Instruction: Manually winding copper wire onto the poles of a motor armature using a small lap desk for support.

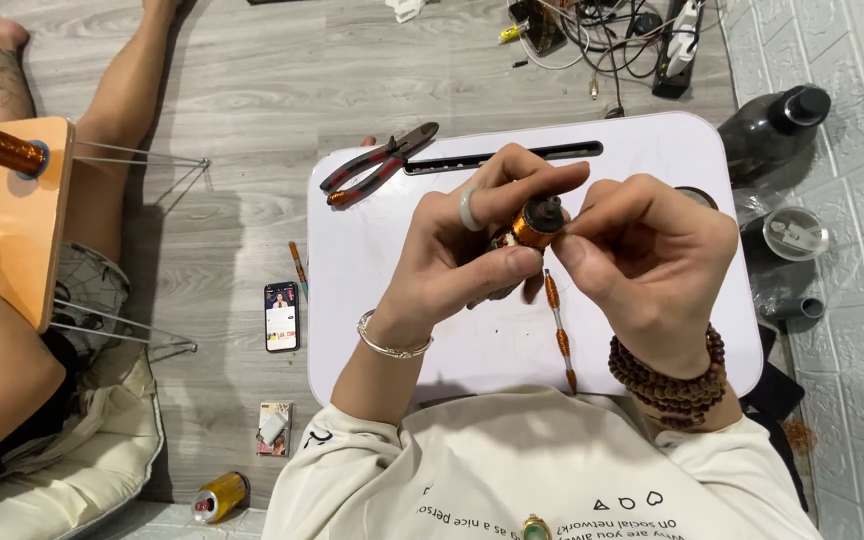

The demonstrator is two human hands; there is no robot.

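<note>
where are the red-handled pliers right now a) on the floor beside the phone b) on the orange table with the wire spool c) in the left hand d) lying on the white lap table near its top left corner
d: the red-handled pliers lie on the white lap table by its top left corner, untouched, while both hands hold the copper-wound motor armature.

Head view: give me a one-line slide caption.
Both hands, left hand and right hand, pinch a copper-wound motor armature above a white lap table, pliers lying beside.
</note>
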